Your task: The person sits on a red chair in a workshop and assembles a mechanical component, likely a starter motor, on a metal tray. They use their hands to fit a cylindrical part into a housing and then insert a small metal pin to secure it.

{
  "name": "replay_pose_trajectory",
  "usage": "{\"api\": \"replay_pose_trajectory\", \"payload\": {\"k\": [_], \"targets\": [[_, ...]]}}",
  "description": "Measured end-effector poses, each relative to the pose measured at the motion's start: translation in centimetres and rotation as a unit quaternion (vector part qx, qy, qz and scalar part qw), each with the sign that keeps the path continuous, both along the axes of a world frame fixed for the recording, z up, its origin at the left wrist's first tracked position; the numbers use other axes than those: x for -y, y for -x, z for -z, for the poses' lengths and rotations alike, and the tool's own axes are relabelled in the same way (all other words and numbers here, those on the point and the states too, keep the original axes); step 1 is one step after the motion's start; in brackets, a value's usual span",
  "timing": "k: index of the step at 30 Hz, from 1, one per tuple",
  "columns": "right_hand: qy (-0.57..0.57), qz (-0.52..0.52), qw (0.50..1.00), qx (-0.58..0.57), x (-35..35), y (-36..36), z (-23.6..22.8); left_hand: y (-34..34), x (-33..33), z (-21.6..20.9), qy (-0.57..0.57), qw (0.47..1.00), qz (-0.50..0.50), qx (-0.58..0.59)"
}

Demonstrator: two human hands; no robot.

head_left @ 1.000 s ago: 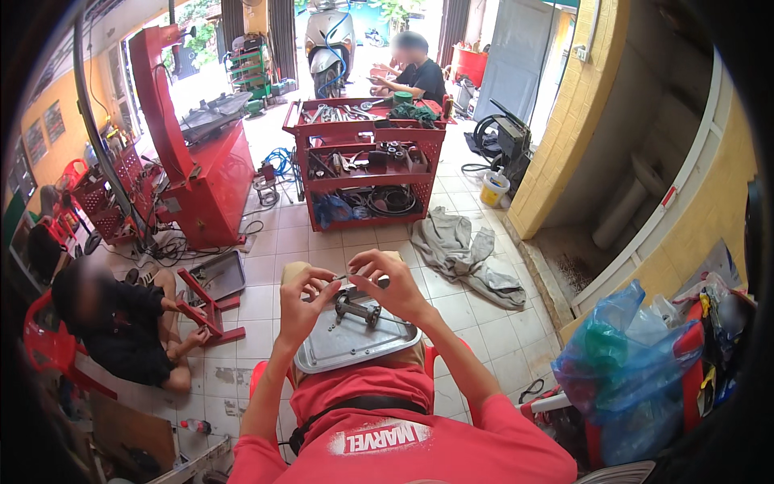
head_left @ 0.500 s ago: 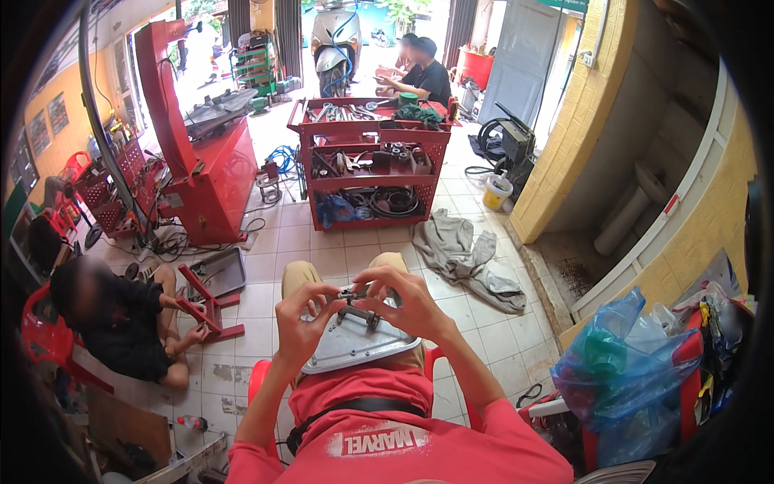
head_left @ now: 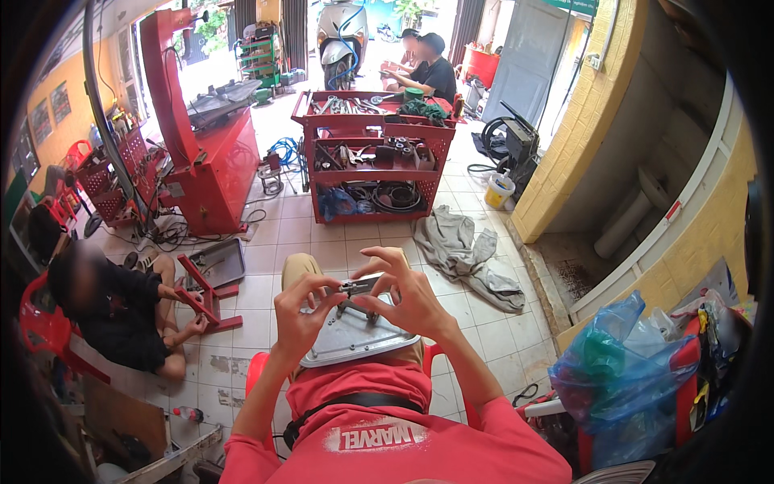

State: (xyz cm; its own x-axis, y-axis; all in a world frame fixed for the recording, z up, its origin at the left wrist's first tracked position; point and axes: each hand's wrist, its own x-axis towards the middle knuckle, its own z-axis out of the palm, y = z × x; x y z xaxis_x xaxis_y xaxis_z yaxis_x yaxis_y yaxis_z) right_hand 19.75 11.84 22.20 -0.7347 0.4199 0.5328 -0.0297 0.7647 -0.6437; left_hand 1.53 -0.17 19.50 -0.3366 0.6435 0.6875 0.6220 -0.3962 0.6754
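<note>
Above my lap, a small dark metal part [head_left: 359,286] is pinched between the fingertips of both hands. My left hand [head_left: 301,313] grips its left end, with thumb and index finger closed. At its right end, the thumb and fingers of my right hand [head_left: 413,300] close on it, the index finger raised in an arch. A flat silver metal tray [head_left: 348,348] with rounded corners rests across my thighs. Right under my fingers, a second dark metal piece [head_left: 367,313] lies on the tray, partly hidden. Several small bits sit on the tray too.
Ahead stands a red tool cart [head_left: 373,173] loaded with tools. A grey cloth [head_left: 468,254] lies on the floor to the right, near blue plastic bags [head_left: 621,363]. On the left, a seated person [head_left: 113,315] holds a red frame [head_left: 211,298]. A red machine [head_left: 211,177] stands behind.
The dark part between my fingers has been raised and turned, and now shows a flat, longer side. My hands stay nearly in place; the right fingers have shifted slightly upward.
</note>
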Motion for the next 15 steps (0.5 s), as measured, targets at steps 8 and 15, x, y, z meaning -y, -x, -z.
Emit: {"api": "replay_pose_trajectory", "payload": {"k": [8,15], "targets": [[0.024,-0.026,0.999,-0.038,0.0,0.2,-0.1,0.4,-0.2,0.0,-0.003,1.0,-0.005,-0.002],[0.019,-0.031,0.999,-0.032,-0.7,0.3,0.5,0.4,-0.1,0.6,0.008,1.0,-0.004,0.014]]}}
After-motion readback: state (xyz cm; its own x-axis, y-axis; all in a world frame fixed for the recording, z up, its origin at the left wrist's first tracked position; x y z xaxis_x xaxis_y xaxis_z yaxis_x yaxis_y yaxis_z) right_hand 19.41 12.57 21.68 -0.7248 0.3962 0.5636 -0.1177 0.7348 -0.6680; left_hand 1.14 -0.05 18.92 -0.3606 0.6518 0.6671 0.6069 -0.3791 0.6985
